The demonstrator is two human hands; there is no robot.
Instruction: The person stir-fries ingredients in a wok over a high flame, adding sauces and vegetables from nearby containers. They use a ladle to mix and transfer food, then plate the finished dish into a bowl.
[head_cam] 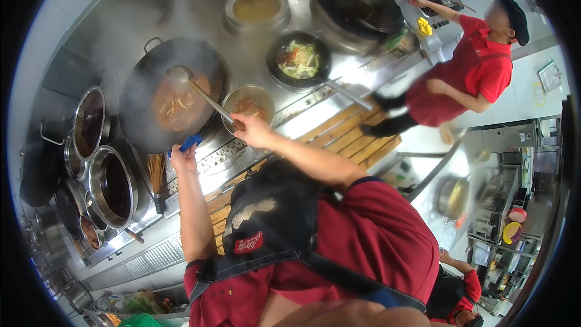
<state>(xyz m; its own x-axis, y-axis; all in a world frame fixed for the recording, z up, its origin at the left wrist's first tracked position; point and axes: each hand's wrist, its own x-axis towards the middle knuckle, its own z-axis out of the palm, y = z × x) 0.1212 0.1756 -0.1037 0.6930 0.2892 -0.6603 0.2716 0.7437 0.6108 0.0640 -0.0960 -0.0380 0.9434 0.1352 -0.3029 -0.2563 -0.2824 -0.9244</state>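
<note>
A large black wok [136,95] steams on the stove, with noodle-like strips in reddish-brown broth [174,106] inside. My left hand [184,158] grips a blue cloth [189,143] at the wok's near rim; the cloth hides whatever handle is there. In my right hand [254,131] is the handle of a metal ladle [206,95], whose bowl hangs over the broth. Beneath that hand, partly covered by it, stands a metal bowl [251,104] of reddish-brown food. A frying pan [324,61] holding shredded cabbage and a red ingredient sits farther right.
Metal pots of dark liquid [115,186] and a bamboo wok brush [156,177] are at my left. A pot of yellowish broth [256,7] stands at the back. A co-worker in red [467,68] handles a pan by another wok [336,18]. Wooden slats [345,131] cover the floor.
</note>
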